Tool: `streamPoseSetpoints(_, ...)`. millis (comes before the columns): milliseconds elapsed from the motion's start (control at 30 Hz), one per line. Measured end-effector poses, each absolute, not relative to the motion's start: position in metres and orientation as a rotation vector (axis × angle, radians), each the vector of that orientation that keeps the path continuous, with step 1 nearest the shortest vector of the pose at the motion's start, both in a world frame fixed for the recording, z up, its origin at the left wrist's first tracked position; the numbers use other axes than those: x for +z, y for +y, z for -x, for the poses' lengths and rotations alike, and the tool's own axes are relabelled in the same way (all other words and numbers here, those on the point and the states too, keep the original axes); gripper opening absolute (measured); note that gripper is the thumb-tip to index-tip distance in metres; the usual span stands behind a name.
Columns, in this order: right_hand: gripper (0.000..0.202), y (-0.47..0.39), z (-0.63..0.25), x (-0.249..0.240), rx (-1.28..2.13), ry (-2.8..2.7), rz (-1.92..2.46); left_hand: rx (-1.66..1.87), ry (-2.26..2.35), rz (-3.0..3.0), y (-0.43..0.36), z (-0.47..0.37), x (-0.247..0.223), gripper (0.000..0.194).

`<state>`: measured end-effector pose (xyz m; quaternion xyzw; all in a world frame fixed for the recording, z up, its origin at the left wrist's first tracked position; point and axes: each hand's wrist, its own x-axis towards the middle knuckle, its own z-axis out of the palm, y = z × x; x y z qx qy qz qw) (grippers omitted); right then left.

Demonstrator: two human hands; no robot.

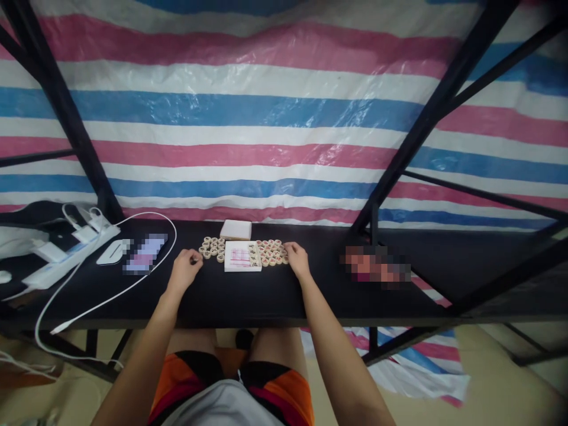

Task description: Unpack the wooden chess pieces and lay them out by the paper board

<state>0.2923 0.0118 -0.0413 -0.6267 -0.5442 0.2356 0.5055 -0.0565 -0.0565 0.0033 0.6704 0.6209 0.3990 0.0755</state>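
Round wooden Chinese chess pieces lie in two groups on the black table. Those with dark characters [213, 247] are on the left, those with red ones [271, 252] on the right. Between them sits an open white box [239, 269] with reddish lines inside and a row of several dark-marked pieces [252, 254] along its right side. My left hand [185, 272] is beside the left group, fingers curled toward the thumb; whatever is in them is too small to make out. Fingertips of my right hand [297, 259] reach the right group's outer edge, fingers apart.
Behind the box lies a white lid [236, 229]. A phone [146, 253], a white device [112, 252], a charging cable [133, 286] and a power strip [73, 257] are to the left. A blurred reddish item [375, 266] lies right. Black metal posts [399, 163] frame the table before striped sheeting [248, 109].
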Motion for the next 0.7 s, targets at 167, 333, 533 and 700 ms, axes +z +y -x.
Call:
streamPoseSetpoints(167, 0.035, 0.015, -0.294, -0.044, 0.558, -1.318, 1.492, 1.04, 1.778, -2.152, -0.058, 0.055, -0.012, 0.007)
streamPoseSetpoints(333, 0.035, 0.015, -0.294, -0.044, 0.56, -1.328, 1.497, 0.981, 1.55, -2.267, -0.059, 0.044, -0.009, 0.013)
streamPoseSetpoints(533, 0.035, 0.013, -0.294, -0.041, 0.54, -1.345, 1.507, 0.924, 1.624, -2.284, -0.058, 0.045, -0.018, 0.022)
streamPoseSetpoints(700, 0.035, 0.011, -0.293, -0.038, 0.547, -1.338, 1.507, 0.967, 1.698, -2.302, -0.057, 0.046, -0.017, 0.023)
